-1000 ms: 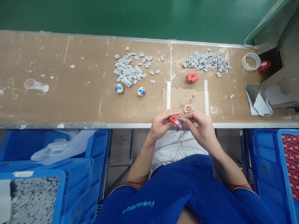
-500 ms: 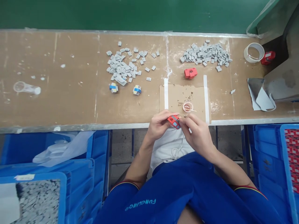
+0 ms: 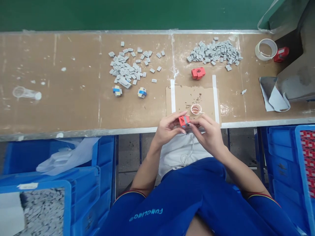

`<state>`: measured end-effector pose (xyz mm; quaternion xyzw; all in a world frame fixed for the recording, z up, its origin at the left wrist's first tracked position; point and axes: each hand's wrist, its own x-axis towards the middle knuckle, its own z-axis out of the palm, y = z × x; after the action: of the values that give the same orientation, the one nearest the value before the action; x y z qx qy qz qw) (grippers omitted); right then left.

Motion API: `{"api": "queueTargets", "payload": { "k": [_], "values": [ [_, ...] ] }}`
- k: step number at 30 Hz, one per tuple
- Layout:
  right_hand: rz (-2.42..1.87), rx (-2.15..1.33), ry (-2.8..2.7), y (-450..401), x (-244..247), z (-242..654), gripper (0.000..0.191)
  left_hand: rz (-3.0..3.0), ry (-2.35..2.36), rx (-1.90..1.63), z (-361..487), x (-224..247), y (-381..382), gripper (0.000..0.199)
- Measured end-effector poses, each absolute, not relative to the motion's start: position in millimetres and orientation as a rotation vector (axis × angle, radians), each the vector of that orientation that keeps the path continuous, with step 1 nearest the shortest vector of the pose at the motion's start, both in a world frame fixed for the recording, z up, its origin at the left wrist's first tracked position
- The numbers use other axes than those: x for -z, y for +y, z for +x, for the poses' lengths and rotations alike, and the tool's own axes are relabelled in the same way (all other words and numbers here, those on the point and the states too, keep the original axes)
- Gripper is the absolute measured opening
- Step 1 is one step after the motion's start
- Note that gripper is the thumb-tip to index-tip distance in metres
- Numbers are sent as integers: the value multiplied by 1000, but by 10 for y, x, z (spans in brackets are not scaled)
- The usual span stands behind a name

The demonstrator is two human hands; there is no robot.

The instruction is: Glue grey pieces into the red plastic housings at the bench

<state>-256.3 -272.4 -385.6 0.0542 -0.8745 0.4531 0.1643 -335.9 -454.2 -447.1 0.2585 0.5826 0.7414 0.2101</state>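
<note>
A small red block-shaped plastic piece with a grey band (image 3: 184, 121) is held over the table's front edge. My left hand (image 3: 169, 128) grips it from the left, fingers along its far side and thumb near its front. My right hand (image 3: 208, 131) is closed at its right end, thumb and index finger pinched there; whether a tiny part sits between them I cannot make out. Just beyond the hands stands a small clear cup (image 3: 196, 109) with a thin stick across it. Another red plastic piece (image 3: 198, 73) lies farther back.
Two piles of grey tiles (image 3: 126, 68) (image 3: 214, 52) lie at the back. Two white-and-yellow blocks with blue bands (image 3: 142, 92) sit left of the taped cardboard (image 3: 182, 98). A tape roll (image 3: 266, 49) is at right. Blue crates (image 3: 86, 186) (image 3: 283, 157) flank my seat.
The red piece has been turned in my hands, so its grey band now runs more upright. Both hands have shifted slightly, and the whole view has moved a little.
</note>
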Motion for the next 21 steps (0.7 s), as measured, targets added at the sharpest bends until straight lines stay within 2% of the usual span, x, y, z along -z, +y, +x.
{"api": "queueTargets", "payload": {
  "k": [6,11,17,21],
  "values": [
    [182,-1204,-2496,-2841,3945,-2582,9,724,1721,-2035,-3332,4390,-4524,49],
    [175,-1267,-2503,-2852,3976,-2627,14,769,1724,-2034,-3380,4378,-4550,39],
    [156,-1262,-2451,-2875,4013,-2594,12,824,1753,-2059,-3374,4400,-4563,38],
    [100,-1239,-2467,-2876,4039,-2540,11,839,1746,-2016,-3362,4431,-4552,45]
  ]
}}
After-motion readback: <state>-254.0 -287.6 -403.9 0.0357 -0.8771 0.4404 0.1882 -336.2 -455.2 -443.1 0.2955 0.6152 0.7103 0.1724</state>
